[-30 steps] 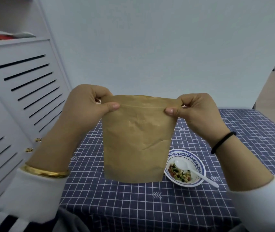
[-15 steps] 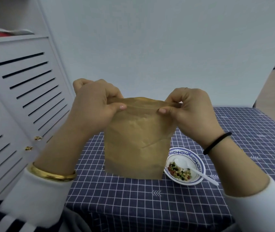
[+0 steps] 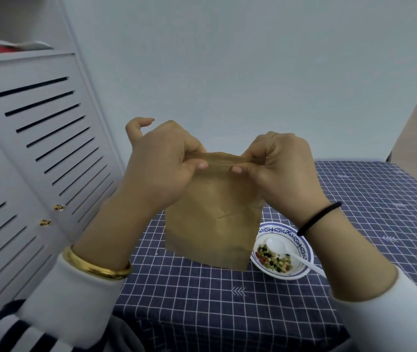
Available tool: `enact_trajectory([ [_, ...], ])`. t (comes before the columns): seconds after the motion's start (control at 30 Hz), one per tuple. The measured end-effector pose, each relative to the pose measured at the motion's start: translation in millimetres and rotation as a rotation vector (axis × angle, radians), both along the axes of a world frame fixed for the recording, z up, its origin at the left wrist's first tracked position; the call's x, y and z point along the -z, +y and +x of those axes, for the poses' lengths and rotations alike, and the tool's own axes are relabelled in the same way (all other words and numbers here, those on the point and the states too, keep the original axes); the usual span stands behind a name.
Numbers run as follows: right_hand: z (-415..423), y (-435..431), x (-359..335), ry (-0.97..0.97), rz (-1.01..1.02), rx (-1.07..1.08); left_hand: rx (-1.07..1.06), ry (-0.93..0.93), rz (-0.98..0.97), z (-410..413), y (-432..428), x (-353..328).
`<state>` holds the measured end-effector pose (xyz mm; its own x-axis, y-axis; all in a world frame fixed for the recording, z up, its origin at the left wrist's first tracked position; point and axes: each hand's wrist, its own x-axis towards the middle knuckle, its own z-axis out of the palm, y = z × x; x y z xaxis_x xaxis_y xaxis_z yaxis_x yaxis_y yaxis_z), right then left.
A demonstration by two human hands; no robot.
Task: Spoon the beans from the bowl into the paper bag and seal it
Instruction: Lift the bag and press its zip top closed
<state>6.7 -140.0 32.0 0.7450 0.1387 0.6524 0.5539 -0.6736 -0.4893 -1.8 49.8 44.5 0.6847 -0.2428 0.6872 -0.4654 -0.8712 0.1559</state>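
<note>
Both hands pinch the top edge of the paper bag (image 3: 212, 214). The left hand (image 3: 161, 168) grips the left part of the rim, thumb on the near face and fingers curled over the far side, with its little finger lifted clear. The right hand (image 3: 278, 168) grips the right part the same way, thumb tip pressed on the near face. The two thumb tips are near each other along the rim. Whether the bag's bottom touches the tabletop (image 3: 202, 301) cannot be told; it sits toward the tabletop's left edge.

A gold bangle (image 3: 95, 266) circles the left wrist and a black hair tie (image 3: 319, 218) the right, both above white sleeves.

Just beside the bag's lower right corner stands a bowl (image 3: 282, 250) with a blue patterned rim, holding mixed beans (image 3: 274, 260) and a white spoon (image 3: 291, 252) whose handle leans over the right rim. A checked navy cloth covers the tabletop. A white slatted cabinet (image 3: 37, 138) stands along its left edge.
</note>
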Motion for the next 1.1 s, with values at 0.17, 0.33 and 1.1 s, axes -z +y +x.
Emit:
enact_trajectory([
  [0.17,-1.5,2.5,-2.0,-0.015,-0.048,-0.053,-0.003,-0.047,0.046,-3.3,-10.1,2.1],
  [0.33,-4.2,9.9,-0.8,-0.094,-0.125,-0.025,0.04,-0.093,0.093,-4.2,-18.4,3.8],
  [1.1,9.8,-21.3,8.2,0.044,0.238,0.036,0.071,0.055,-0.403,10.0,36.0,14.6],
])
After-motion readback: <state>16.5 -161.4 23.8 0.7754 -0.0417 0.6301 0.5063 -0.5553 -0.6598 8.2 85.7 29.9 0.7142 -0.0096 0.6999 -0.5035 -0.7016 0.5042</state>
